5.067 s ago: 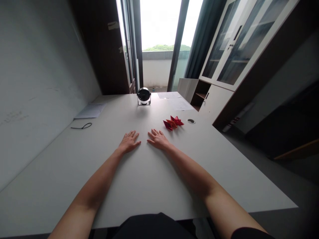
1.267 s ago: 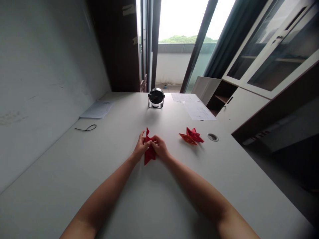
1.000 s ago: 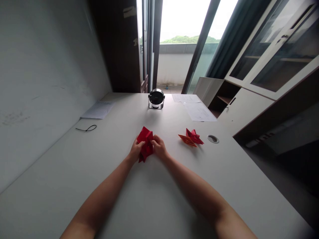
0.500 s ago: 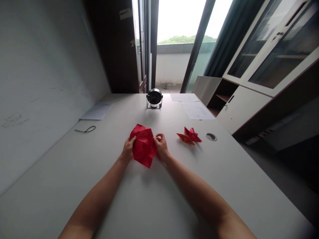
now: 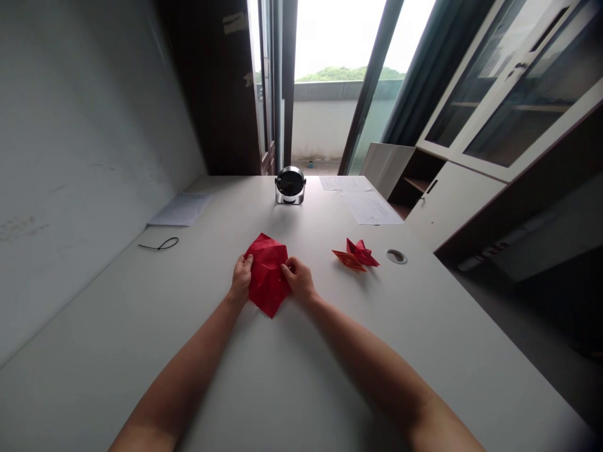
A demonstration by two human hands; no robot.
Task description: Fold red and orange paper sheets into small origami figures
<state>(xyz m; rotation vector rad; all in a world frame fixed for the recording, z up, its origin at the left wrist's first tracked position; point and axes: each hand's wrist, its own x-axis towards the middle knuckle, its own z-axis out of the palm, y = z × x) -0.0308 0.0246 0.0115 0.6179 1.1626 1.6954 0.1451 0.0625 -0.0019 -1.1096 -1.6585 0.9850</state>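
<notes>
A creased sheet of red paper (image 5: 268,276) is held between my two hands above the white table (image 5: 226,389). My left hand (image 5: 242,276) grips its left edge, with the thumb on top and the other fingers partly hidden beneath. On the right edge my right hand (image 5: 298,275) pinches the paper between thumb and fingers. Over to the right, a folded red paper piece (image 5: 362,252) lies beside a folded orange one (image 5: 349,260), both apart from my hands.
A round black device on a metal stand (image 5: 289,186) is at the table's far side. Paper sheets (image 5: 372,208) lie back right, another (image 5: 180,209) back left. A black cable tie (image 5: 161,245) is at left, and a round table hole (image 5: 396,256) at right.
My right hand has shifted a little left on the paper, its fingers now lower and more curled. The lower tip of the red paper has swung slightly left.
</notes>
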